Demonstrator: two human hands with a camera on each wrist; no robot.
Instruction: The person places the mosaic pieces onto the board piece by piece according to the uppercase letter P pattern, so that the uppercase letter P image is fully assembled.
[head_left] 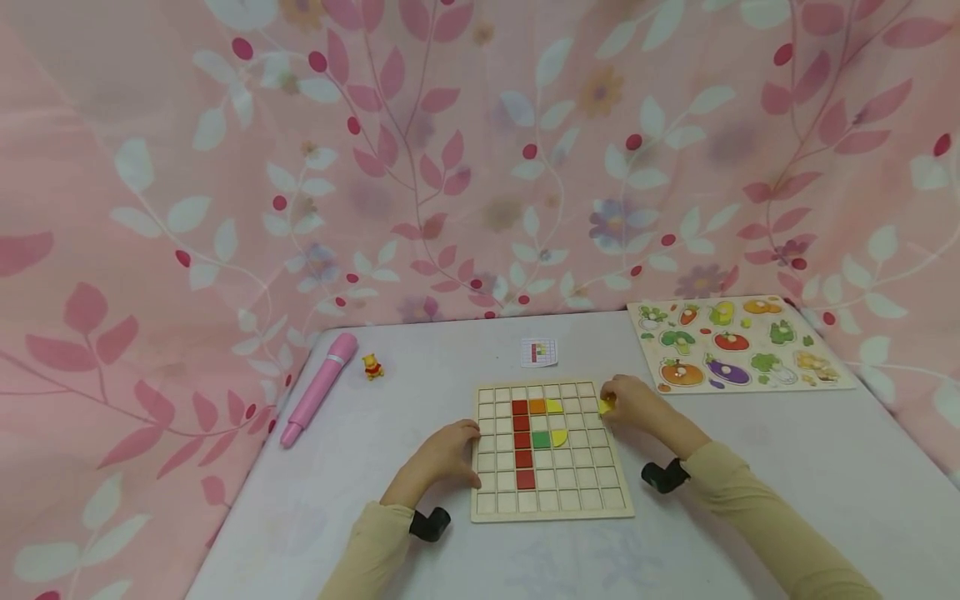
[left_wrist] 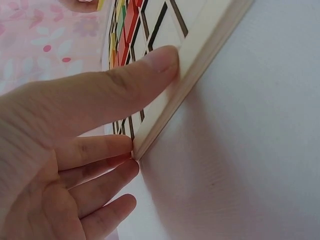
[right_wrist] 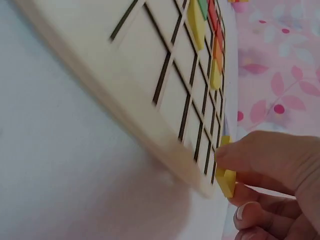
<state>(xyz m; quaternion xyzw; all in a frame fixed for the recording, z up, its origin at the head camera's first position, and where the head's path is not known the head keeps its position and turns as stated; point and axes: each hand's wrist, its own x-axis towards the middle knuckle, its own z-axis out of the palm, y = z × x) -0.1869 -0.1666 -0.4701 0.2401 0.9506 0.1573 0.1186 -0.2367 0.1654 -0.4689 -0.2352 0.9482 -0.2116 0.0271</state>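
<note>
A wooden grid board (head_left: 551,500) lies flat on the white table. Several red squares (head_left: 522,440) form a column on it, with an orange square (head_left: 537,406), a green square (head_left: 541,439) and two yellow curved-edge pieces (head_left: 559,437) to their right. My left hand (head_left: 442,458) rests at the board's left edge, thumb (left_wrist: 162,60) laid on the rim and the other fingers spread, fairly straight, against the side. Near the board's upper right corner, my right hand (head_left: 637,404) pinches a yellow piece (right_wrist: 228,182) between thumb and finger; its full outline is partly hidden.
Behind the board lies a small printed pattern card (head_left: 539,352). A vegetable peg puzzle (head_left: 738,346) is at the back right. At left are a pink wand-like stick (head_left: 321,389) and a small yellow-and-red bear figure (head_left: 372,367). A pink floral curtain (head_left: 480,167) borders the table.
</note>
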